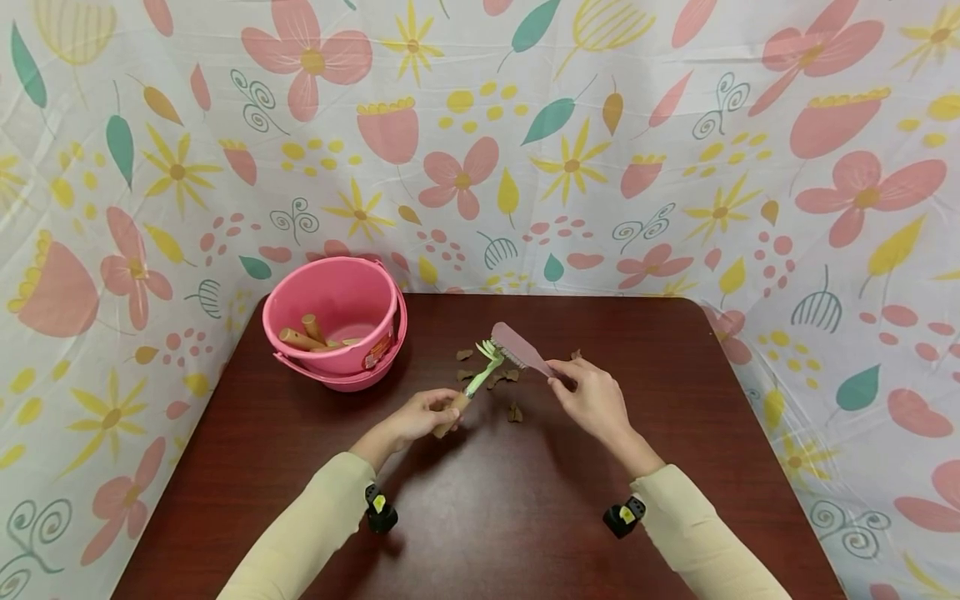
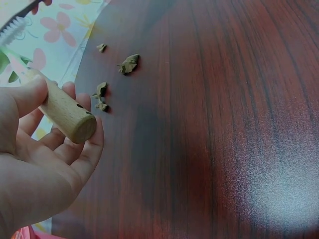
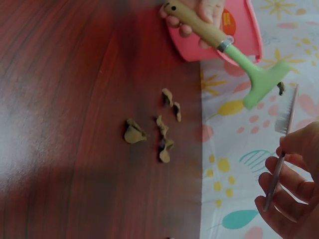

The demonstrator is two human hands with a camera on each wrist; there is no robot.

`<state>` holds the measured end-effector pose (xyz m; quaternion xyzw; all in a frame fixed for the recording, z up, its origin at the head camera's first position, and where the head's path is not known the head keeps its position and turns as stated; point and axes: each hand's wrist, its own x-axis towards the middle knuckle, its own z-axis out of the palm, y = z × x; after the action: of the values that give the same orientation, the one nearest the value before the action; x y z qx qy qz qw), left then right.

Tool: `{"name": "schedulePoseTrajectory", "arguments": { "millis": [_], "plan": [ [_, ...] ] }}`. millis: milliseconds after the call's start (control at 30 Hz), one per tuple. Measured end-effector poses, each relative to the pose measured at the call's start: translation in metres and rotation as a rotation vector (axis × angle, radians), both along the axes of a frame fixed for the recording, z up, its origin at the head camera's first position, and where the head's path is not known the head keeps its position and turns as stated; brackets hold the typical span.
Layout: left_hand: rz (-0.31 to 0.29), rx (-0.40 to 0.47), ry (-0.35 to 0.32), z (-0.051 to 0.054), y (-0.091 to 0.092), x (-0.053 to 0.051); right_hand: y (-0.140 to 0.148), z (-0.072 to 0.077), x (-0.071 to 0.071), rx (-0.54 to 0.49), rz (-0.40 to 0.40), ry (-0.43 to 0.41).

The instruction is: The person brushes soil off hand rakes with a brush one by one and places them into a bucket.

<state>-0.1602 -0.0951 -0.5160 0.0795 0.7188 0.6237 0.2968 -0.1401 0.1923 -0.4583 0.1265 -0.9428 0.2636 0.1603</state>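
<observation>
My left hand holds a small green garden rake by its wooden handle, the head pointing up and away. In the right wrist view the green head is T-shaped. My right hand grips a pink brush by its handle, with thumb and fingers around it in the right wrist view. White bristles face the rake head and, in the head view, appear to meet its tines. A small dark piece sits between rake and bristles. Several dry brown clumps lie on the table below.
A pink bucket stands at the table's back left, with wooden handles of other tools inside. The dark wooden table ends at a flower-patterned cloth behind and at both sides.
</observation>
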Motion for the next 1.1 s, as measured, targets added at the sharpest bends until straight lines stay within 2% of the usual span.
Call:
{"name": "schedulePoseTrajectory", "arguments": {
  "millis": [467, 700, 867, 1100],
  "plan": [
    [0.006, 0.015, -0.014, 0.000, -0.002, -0.003, 0.003, -0.009, -0.002, 0.030, -0.021, -0.007],
    [0.005, 0.017, 0.000, -0.001, -0.002, -0.003, 0.002, -0.014, -0.004, 0.043, -0.032, -0.005],
    [0.010, 0.022, 0.003, 0.001, -0.002, -0.002, 0.003, -0.019, -0.006, 0.053, -0.057, 0.003],
    [0.010, 0.028, -0.002, 0.001, -0.003, -0.003, 0.007, -0.023, -0.008, 0.063, -0.099, -0.029]
  ]
}}
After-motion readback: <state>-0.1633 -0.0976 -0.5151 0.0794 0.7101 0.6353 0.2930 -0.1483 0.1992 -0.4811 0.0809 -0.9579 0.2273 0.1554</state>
